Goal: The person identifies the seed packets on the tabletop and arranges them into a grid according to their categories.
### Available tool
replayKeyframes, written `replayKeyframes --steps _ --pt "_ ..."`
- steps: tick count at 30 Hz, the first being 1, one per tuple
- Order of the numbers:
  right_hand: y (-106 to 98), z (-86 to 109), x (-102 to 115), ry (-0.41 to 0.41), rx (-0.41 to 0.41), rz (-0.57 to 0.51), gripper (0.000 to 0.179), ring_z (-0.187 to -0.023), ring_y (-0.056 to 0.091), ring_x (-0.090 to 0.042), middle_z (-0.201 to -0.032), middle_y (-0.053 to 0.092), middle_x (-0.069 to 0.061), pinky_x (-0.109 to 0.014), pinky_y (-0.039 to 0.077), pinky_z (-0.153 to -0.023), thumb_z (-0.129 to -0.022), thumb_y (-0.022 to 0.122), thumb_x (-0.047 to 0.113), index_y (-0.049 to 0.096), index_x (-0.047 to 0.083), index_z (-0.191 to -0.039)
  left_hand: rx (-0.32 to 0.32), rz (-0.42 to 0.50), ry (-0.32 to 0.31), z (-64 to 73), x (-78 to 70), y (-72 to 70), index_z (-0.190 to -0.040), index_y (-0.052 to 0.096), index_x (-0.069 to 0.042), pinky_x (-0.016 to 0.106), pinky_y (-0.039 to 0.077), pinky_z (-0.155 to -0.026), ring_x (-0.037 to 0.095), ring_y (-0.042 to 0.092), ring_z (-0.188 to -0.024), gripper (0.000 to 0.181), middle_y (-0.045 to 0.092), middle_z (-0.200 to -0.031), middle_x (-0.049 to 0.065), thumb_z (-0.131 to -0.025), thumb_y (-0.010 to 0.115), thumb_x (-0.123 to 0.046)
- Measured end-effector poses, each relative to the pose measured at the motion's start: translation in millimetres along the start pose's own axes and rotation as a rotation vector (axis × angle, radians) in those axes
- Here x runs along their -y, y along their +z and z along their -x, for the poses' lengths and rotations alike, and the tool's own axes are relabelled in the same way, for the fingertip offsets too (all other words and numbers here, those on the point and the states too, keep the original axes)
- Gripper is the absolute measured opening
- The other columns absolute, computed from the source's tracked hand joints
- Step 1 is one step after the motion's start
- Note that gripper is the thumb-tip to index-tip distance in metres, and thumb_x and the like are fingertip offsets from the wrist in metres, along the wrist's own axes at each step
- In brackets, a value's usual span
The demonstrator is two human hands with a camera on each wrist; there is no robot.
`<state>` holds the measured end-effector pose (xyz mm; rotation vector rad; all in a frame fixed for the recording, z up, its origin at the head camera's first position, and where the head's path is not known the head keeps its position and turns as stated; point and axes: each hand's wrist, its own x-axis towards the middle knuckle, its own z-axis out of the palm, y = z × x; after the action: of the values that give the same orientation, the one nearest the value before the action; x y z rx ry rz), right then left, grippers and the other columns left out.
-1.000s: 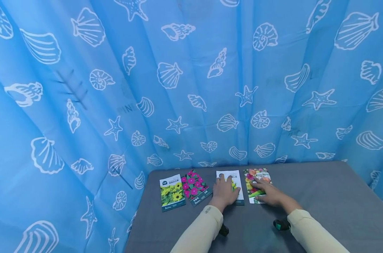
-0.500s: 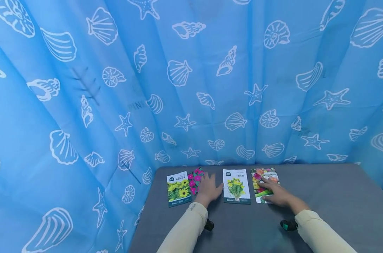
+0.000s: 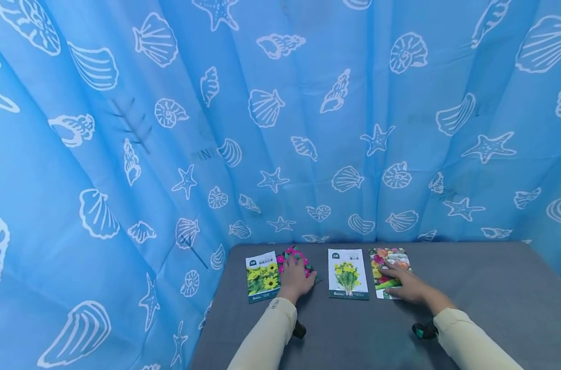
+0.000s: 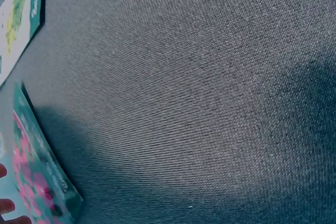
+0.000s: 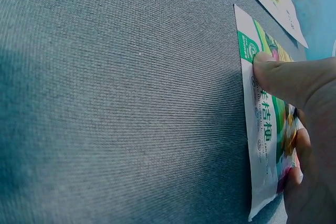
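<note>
Four seed packets lie in a row on the grey table. My left hand (image 3: 295, 280), fingers spread, rests over the packet with pink flowers (image 3: 291, 252), hiding much of it; that tilted pink packet (image 4: 39, 174) also shows in the left wrist view. My right hand (image 3: 409, 288) lies on the packet of multicoloured blooms (image 3: 380, 256). In the right wrist view, the thumb (image 5: 278, 74) presses near that packet's lower edge, with the other fingers along its far side. Between the hands sits the white packet with yellow flowers (image 3: 347, 275).
The packet with yellow daisy-like flowers (image 3: 263, 280) lies at the far left, close against the pink one. A blue curtain (image 3: 299, 128) with white shell prints hangs behind the grey table (image 3: 354, 334).
My left hand has moved left, off the white packet and onto the pink-flower one. The right hand stays on its packet. The head view has turned slightly left.
</note>
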<state>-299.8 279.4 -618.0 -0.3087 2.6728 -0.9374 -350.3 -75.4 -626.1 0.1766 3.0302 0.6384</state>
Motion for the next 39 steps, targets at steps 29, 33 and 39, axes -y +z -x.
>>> replayKeyframes --steps 29,33,39 --pt "1.2 0.4 -0.7 0.007 -0.009 -0.011 0.066 -0.152 0.019 -0.066 -0.171 0.024 -0.031 -0.085 0.028 -0.112 -0.101 0.073 0.030 0.050 0.010 -0.159 0.076 -0.137 -0.024 -6.8 11.4 14.3 -0.160 0.045 -0.005 0.067 0.034 -0.124 0.046 0.031 -0.158 0.075 0.035 -0.169 0.025 -0.104 0.062 -0.051" --pt "1.4 0.5 -0.1 0.014 -0.006 -0.012 0.065 -0.152 0.018 -0.065 -0.171 0.024 -0.031 -0.085 0.028 -0.112 -0.101 0.074 0.030 0.050 0.010 -0.158 0.093 -0.179 -0.025 -6.4 12.1 15.7 -0.161 0.044 -0.006 0.064 0.036 -0.125 0.045 0.029 -0.159 0.076 0.033 -0.171 0.023 -0.105 0.059 -0.054" --pt "2.0 0.3 -1.5 0.020 -0.004 -0.010 0.066 -0.153 0.018 -0.065 -0.172 0.023 -0.030 -0.086 0.026 -0.112 -0.101 0.073 0.031 0.050 0.011 -0.159 0.083 -0.217 -0.007 0.1 10.9 13.6 -0.161 0.045 -0.006 0.062 0.039 -0.123 0.045 0.031 -0.159 0.074 0.035 -0.170 0.023 -0.105 0.059 -0.053"
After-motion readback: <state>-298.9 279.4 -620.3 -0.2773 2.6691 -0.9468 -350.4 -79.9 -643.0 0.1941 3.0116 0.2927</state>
